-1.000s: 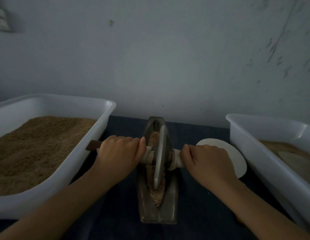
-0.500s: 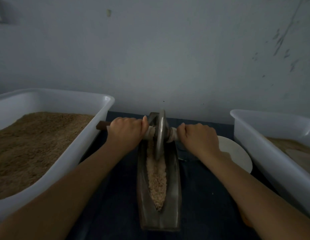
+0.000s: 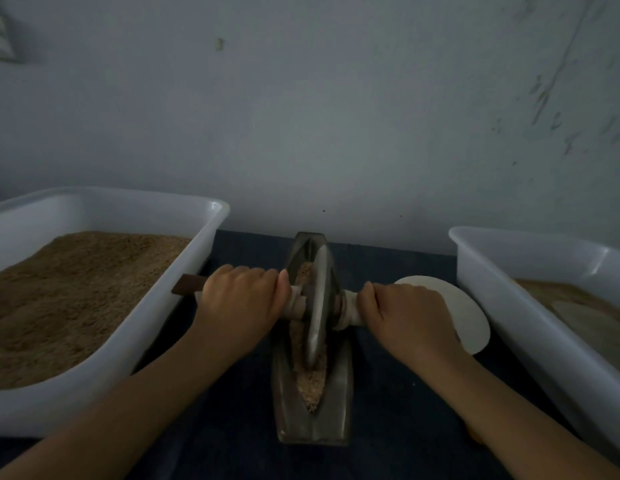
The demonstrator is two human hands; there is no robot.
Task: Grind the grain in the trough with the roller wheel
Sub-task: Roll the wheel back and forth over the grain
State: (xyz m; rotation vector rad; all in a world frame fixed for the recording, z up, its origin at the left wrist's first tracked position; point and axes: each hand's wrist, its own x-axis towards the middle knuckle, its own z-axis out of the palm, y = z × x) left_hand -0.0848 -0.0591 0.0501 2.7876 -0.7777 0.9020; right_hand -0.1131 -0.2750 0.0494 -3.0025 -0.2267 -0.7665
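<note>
A dark boat-shaped metal trough (image 3: 339, 403) lies lengthwise on the table between my arms. Pale brown grain (image 3: 312, 386) fills its groove. The metal roller wheel (image 3: 318, 306) stands upright in the groove near the middle of the trough. Its axle handle (image 3: 189, 284) runs left and right through the wheel, wrapped in pale cloth near the hub. My left hand (image 3: 241, 299) grips the left side of the handle. My right hand (image 3: 405, 315) grips the right side, hiding that end.
A large white tub (image 3: 163, 296) heaped with brown grain sits at the left, against the handle's left tip. Another white tub (image 3: 502, 306) with finer meal stands at the right. A white disc (image 3: 471, 320) lies behind my right hand. A grey wall rises close behind the trough.
The wheel rolled to the trough's far end and has come back toward me to the middle. Both hands kept their grip on the handle throughout.
</note>
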